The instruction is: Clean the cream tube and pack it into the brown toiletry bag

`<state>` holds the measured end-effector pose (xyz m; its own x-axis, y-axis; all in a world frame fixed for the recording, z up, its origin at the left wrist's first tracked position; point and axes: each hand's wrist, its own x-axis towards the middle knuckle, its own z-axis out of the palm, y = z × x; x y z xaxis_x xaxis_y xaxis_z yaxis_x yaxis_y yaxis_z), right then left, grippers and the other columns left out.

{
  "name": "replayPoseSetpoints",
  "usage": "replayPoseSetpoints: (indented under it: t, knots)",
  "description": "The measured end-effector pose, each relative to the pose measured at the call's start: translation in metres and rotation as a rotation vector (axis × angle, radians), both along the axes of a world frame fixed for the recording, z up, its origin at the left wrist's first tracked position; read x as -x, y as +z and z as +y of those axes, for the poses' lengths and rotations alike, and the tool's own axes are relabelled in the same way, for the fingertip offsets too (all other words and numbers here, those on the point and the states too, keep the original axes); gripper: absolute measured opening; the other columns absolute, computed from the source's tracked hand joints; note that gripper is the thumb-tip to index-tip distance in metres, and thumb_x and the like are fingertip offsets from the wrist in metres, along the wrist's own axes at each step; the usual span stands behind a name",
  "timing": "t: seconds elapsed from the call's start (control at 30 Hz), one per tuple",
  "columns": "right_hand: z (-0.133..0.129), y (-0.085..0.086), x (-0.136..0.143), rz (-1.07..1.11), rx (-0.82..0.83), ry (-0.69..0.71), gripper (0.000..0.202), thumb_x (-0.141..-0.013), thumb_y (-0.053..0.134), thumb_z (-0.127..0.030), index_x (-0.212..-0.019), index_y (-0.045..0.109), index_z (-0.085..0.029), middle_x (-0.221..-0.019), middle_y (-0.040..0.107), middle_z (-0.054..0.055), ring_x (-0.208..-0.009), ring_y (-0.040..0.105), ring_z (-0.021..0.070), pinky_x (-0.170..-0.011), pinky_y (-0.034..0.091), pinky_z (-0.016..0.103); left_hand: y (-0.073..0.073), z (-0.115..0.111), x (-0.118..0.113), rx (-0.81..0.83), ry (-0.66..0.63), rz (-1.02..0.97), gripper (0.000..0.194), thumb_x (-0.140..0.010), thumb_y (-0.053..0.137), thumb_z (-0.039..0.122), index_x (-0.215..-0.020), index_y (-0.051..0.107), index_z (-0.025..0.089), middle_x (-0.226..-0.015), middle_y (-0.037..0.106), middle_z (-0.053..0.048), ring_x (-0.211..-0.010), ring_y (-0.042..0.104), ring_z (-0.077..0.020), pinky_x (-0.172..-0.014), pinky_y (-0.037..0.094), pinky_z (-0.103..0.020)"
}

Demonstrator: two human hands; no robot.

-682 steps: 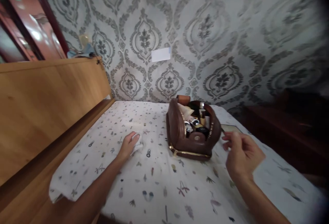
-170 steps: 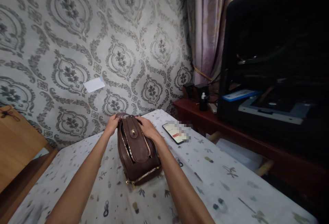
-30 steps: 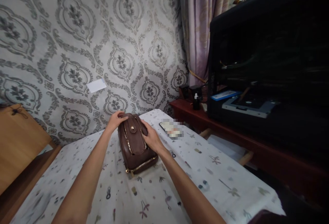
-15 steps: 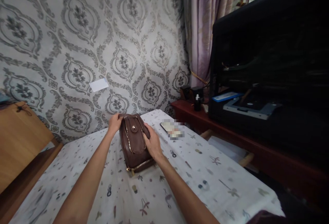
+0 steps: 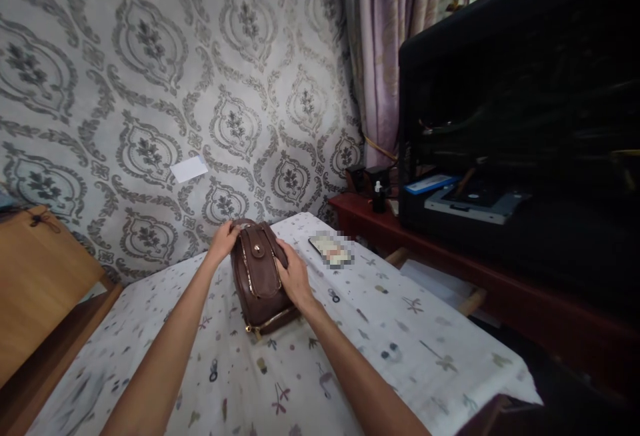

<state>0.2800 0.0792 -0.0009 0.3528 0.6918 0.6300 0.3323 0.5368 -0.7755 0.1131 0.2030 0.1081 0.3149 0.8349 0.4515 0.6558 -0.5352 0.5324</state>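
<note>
A brown leather-look handbag (image 5: 261,276) with gold zips and a round clasp stands on the white patterned cloth (image 5: 240,376). My left hand (image 5: 223,241) is closed at the bag's upper left corner, by its handle, with the fingertips partly hidden behind it. Against the right side of the bag, my right hand (image 5: 296,277) grips the edge, its thumb toward the front pocket and the other fingers mostly out of sight. A phone-like flat item (image 5: 331,251), blurred over, lies on the cloth to the right of the bag.
A large black television (image 5: 500,123) stands on a red-brown cabinet (image 5: 360,216) at right, beside a small dark bottle (image 5: 379,199). Below it an open drawer (image 5: 435,283) juts toward the cloth. A wooden panel (image 5: 45,283) is at left; patterned wallpaper closes off the back.
The view has shifted slightly, so the television and cabinet sit a little further left. Both hands keep their hold on the handbag, which has hardly moved.
</note>
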Motion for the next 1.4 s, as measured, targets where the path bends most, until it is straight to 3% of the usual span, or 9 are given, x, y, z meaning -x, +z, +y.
replayPoseSetpoints:
  t: [0.2, 0.3, 0.47, 0.77, 1.17, 1.4]
  knots:
    - [0.001, 0.0, 0.0, 0.009, 0.016, 0.003, 0.048, -0.087, 0.052, -0.027, -0.134, 0.059, -0.017, -0.136, 0.063, 0.013, -0.126, 0.058, 0.027, -0.112, 0.042, 0.047, 0.008, -0.004, -0.021, 0.006, -0.104, 0.002, 0.031, -0.073, 0.063, 0.03, -0.1, 0.067, 0.018, -0.104, 0.072, -0.005, -0.096, 0.064, -0.0206, -0.086, 0.047, -0.03]
    - [0.003, 0.0, 0.001, 0.024, 0.015, -0.003, 0.049, -0.085, 0.053, -0.026, -0.133, 0.06, -0.019, -0.136, 0.063, 0.012, -0.126, 0.059, 0.0269, -0.111, 0.043, 0.047, 0.009, -0.003, -0.037, 0.008, -0.125, 0.056, 0.024, -0.069, 0.067, 0.034, -0.088, 0.07, 0.019, -0.086, 0.072, -0.001, -0.085, 0.063, -0.0202, -0.079, 0.047, -0.03]
    - [0.001, 0.0, 0.001, 0.036, 0.009, 0.0, 0.051, -0.084, 0.054, -0.023, -0.135, 0.06, -0.02, -0.137, 0.063, 0.011, -0.126, 0.059, 0.0253, -0.112, 0.042, 0.045, 0.007, 0.002, -0.053, -0.013, -0.041, 0.118, 0.019, -0.069, 0.067, 0.035, -0.06, 0.062, 0.019, -0.055, 0.056, 0.003, -0.063, 0.052, -0.0164, -0.063, 0.039, -0.027]
    - [-0.005, 0.007, -0.001, -0.034, -0.027, 0.042, 0.044, -0.085, 0.05, -0.018, -0.126, 0.066, -0.023, -0.134, 0.065, 0.008, -0.132, 0.054, 0.0237, -0.116, 0.038, 0.045, 0.003, 0.007, -0.052, 0.01, 0.012, 0.071, 0.025, -0.072, 0.062, 0.035, -0.054, 0.052, 0.021, -0.053, 0.052, 0.002, -0.058, 0.048, -0.0159, -0.058, 0.034, -0.027]
    - [-0.005, 0.007, -0.002, -0.05, -0.011, 0.04, 0.042, -0.085, 0.049, -0.017, -0.124, 0.065, -0.023, -0.131, 0.065, 0.009, -0.129, 0.055, 0.0235, -0.114, 0.04, 0.043, 0.009, -0.016, -0.051, 0.016, -0.133, -0.007, 0.021, -0.07, 0.062, 0.035, -0.06, 0.054, 0.019, -0.06, 0.054, 0.003, -0.063, 0.048, -0.0149, -0.062, 0.037, -0.027]
    - [-0.003, 0.004, -0.002, -0.04, -0.063, 0.04, 0.042, -0.087, 0.05, -0.018, -0.126, 0.064, -0.022, -0.13, 0.065, 0.01, -0.127, 0.056, 0.0244, -0.113, 0.04, 0.044, 0.004, -0.021, -0.048, 0.061, -0.21, -0.048, 0.024, -0.071, 0.06, 0.04, -0.061, 0.054, 0.019, -0.059, 0.054, 0.003, -0.06, 0.047, -0.0146, -0.059, 0.038, -0.027]
